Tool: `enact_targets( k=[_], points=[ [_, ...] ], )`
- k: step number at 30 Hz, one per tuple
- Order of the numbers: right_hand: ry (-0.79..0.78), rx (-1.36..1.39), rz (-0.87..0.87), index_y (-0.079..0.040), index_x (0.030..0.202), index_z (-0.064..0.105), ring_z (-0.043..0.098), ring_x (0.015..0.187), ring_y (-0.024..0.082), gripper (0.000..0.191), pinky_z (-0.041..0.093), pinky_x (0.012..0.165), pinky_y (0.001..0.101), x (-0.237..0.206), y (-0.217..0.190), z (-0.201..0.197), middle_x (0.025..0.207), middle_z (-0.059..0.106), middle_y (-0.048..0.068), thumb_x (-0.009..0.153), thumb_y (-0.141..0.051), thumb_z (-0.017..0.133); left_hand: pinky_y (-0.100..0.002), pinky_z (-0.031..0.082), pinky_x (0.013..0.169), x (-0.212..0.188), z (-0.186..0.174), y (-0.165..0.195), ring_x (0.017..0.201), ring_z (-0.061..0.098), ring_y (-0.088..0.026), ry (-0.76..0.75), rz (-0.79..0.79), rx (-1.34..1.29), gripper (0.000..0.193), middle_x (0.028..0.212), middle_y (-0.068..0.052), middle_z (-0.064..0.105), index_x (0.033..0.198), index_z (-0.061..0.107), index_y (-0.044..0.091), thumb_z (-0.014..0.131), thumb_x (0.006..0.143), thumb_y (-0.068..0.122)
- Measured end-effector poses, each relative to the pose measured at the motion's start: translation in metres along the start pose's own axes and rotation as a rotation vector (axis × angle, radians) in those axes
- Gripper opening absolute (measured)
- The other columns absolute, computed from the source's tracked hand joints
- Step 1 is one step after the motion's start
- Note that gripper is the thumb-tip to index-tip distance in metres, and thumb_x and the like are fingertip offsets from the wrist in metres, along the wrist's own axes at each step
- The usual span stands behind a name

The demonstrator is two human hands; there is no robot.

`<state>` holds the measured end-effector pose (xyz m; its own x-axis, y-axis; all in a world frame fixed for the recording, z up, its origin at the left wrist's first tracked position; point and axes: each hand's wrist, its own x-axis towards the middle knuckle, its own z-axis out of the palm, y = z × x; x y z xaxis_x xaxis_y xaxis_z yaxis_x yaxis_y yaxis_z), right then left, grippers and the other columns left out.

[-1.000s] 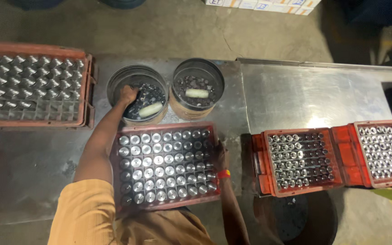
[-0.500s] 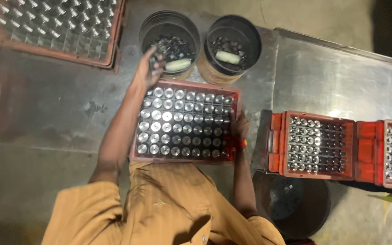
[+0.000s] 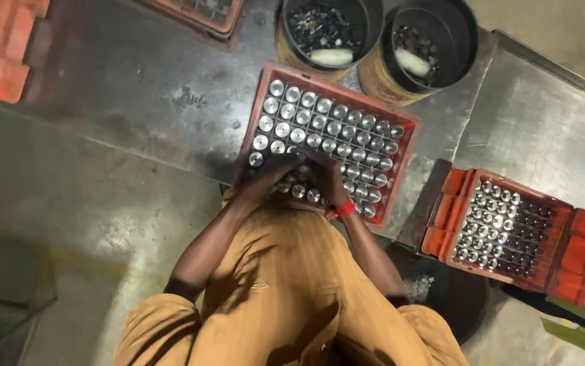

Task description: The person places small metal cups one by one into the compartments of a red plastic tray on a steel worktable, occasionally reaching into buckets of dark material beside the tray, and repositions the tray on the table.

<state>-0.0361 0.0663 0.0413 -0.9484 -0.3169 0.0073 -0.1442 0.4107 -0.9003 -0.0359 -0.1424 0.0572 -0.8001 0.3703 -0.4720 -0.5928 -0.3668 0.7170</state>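
Both hands [image 3: 299, 177] crowd the red tray's [image 3: 401, 169] near edge.

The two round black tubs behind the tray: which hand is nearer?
Right, narrowly. The right hand lies over the red tray slightly nearer the tubs; the left hand is beside it.

Both hands, left [image 3: 268, 177] and right [image 3: 321, 177], resting on shiny metal caps [image 3: 333, 129] in a red tray [image 3: 405, 146] on the steel bench [image 3: 136, 95]. Two dark buckets [image 3: 367, 13] just behind; another red tray [image 3: 502, 227] well apart to the right.
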Motion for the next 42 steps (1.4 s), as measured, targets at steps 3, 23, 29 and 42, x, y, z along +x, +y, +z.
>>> enact_targets(
  k=[3, 23, 29, 42],
  points=[
    [-0.005, -0.062, 0.028, -0.001, 0.114, 0.075, 0.075, 0.094, 0.022, 0.030, 0.059, 0.082, 0.0331, 0.016, -0.001, 0.012, 0.106, 0.078, 0.014, 0.086, -0.007, 0.082, -0.024, 0.045, 0.060, 0.005, -0.014, -0.005, 0.072, 0.060, -0.007, 0.054, -0.080, 0.158, 0.027, 0.089, 0.001, 0.070, 0.107, 0.072, 0.008, 0.062, 0.097, 0.031],
    [0.050, -0.660, -0.334, -0.004, 0.111, 0.074, 0.062, 0.101, 0.037, 0.034, 0.051, 0.088, 0.0457, 0.148, 0.011, 0.033, 0.102, 0.071, 0.016, 0.079, 0.002, 0.068, -0.019, 0.032, 0.043, 0.016, -0.096, -0.015, 0.058, 0.048, -0.007, 0.055, 0.139, -0.700, 0.013, 0.080, 0.000, 0.057, 0.108, 0.061, 0.010, 0.059, 0.104, 0.022],
    [0.080, -0.669, -0.337, -0.002, 0.112, 0.073, 0.062, 0.101, 0.036, 0.033, 0.052, 0.091, 0.0458, 0.155, 0.008, 0.034, 0.103, 0.071, 0.017, 0.080, 0.000, 0.066, -0.020, 0.034, 0.045, 0.016, -0.075, -0.001, 0.060, 0.053, -0.008, 0.260, 0.183, -0.509, 0.012, 0.081, 0.001, 0.057, 0.107, 0.060, 0.011, 0.061, 0.105, 0.022],
    [0.217, -0.166, -0.205, -0.004, 0.121, 0.073, 0.074, 0.097, 0.030, 0.037, 0.059, 0.083, 0.0370, 0.135, -0.001, 0.056, 0.109, 0.075, 0.018, 0.086, 0.001, 0.062, -0.024, 0.035, 0.039, 0.038, -0.068, -0.014, 0.048, 0.050, -0.010, 0.429, 0.199, -0.462, 0.024, 0.069, 0.000, 0.058, 0.099, 0.064, 0.010, 0.055, 0.105, 0.031]
  ],
)
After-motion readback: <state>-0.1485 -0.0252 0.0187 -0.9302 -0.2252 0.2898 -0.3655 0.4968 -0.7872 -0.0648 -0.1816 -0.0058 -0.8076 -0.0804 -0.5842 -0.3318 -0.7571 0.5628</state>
